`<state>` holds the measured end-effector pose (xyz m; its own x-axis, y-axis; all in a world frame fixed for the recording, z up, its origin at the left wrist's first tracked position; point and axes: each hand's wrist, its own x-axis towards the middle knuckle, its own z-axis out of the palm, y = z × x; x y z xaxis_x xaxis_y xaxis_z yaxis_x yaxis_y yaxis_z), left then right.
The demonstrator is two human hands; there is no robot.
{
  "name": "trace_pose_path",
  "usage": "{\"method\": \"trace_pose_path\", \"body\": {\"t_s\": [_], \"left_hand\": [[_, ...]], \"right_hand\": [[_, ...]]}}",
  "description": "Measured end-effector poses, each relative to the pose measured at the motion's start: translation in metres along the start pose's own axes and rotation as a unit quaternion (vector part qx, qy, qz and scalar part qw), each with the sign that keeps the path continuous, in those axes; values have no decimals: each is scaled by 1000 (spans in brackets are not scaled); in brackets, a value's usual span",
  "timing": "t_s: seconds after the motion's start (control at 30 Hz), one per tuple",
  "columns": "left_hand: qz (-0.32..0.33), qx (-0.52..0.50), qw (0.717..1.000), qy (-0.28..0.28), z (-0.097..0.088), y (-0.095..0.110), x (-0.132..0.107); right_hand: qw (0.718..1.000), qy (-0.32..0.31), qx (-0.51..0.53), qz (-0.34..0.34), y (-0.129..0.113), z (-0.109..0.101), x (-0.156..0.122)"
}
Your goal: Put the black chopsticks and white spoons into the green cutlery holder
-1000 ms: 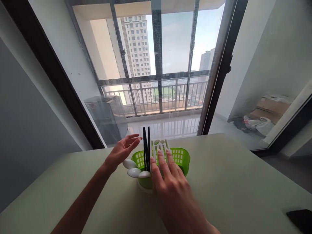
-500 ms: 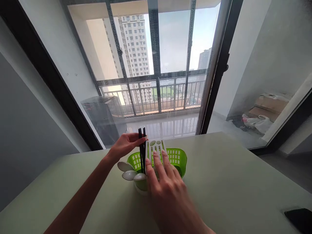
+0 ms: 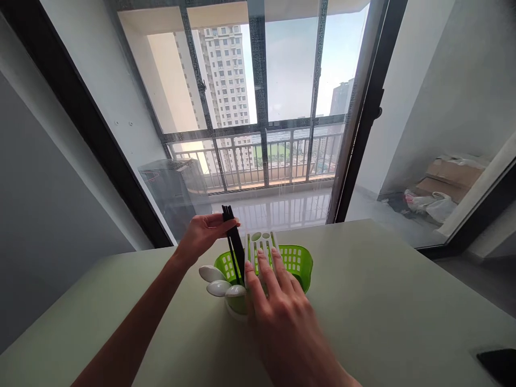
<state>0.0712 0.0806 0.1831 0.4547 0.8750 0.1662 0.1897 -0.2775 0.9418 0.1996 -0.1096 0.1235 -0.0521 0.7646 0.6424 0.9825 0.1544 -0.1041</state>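
Note:
A green slotted cutlery basket (image 3: pixel 299 263) with a white divider (image 3: pixel 261 241) stands on the pale table (image 3: pixel 382 301). Black chopsticks (image 3: pixel 235 248) stand in it, leaning left. My left hand (image 3: pixel 203 235) is closed around their upper ends. My right hand (image 3: pixel 278 306) lies flat on top of the basket, fingers stretched out over the white divider. Three white spoons (image 3: pixel 220 281) stick out of the basket's left side, bowls outward.
A dark phone (image 3: pixel 497 365) lies at the table's right front edge. Beyond the table is a glass sliding door with a black frame (image 3: pixel 363 123), a balcony railing, and boxes and bags (image 3: pixel 439 193) on the floor at right.
My left hand went from open beside the chopsticks to gripping their tops, and tilted them to the left. My right hand stayed flat on the basket.

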Motion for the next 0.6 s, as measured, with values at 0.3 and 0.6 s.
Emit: {"method": "trace_pose_path", "body": {"t_s": [0.3, 0.6], "left_hand": [[1, -38, 997, 69, -18, -4, -3], [-9, -146, 969, 201, -47, -7, -6]], "right_hand": [[1000, 28, 4, 13, -2, 8, -6], [1000, 1, 6, -2, 1, 1, -2]]}}
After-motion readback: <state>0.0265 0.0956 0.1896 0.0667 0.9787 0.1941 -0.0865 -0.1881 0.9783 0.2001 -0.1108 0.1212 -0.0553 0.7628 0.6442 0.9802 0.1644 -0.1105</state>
